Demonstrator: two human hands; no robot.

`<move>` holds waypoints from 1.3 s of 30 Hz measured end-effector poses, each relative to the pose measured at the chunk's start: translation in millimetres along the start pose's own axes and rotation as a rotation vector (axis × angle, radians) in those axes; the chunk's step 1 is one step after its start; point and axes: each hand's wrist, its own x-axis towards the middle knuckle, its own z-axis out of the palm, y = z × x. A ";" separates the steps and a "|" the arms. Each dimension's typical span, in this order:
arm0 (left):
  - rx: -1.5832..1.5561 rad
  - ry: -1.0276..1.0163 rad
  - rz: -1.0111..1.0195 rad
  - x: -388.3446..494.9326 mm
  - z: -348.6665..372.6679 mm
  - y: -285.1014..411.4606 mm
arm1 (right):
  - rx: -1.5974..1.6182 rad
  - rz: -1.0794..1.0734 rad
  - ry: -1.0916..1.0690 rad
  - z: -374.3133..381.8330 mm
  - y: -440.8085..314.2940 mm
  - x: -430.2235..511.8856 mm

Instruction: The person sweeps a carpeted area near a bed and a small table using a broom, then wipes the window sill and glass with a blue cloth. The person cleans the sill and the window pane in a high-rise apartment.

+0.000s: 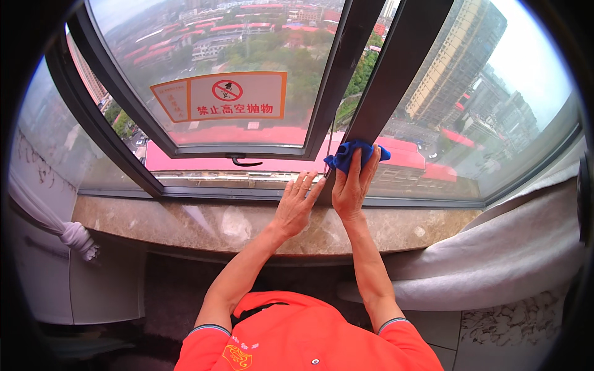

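My right hand (353,188) presses a crumpled blue cloth (345,155) against the dark window mullion (371,111), near its lower end. To the left, my left hand (297,204) is held over the bottom of the window frame with its fingers spread and nothing in it. Whether its fingertips touch the frame I cannot tell. Just beyond the left hand, a hinged window sash (320,97) stands tilted outward, with a gap around its edges. A black handle (246,162) sits on its bottom rail.
A brown marble sill (260,227) runs below the window. The sash glass bears a warning sticker (236,97). At the right hangs a pale grey curtain (501,241); a knotted white curtain (79,234) hangs at the left. Far below outside are red roofs (222,160).
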 end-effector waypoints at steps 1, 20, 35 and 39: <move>-0.018 0.010 0.025 0.2 0.1 0.2 | 0.001 -0.011 0.008 -2.2 -4.7 13.3; -0.169 0.128 0.257 44.2 -30.0 -10.4 | -0.014 0.005 0.027 -19.9 -20.0 74.2; -0.189 0.190 0.347 73.6 -45.4 -18.5 | -0.097 -0.010 -0.052 -25.0 -15.2 51.9; -0.188 0.207 0.379 84.4 -55.0 -19.8 | -0.039 0.002 0.064 -34.9 -35.0 123.2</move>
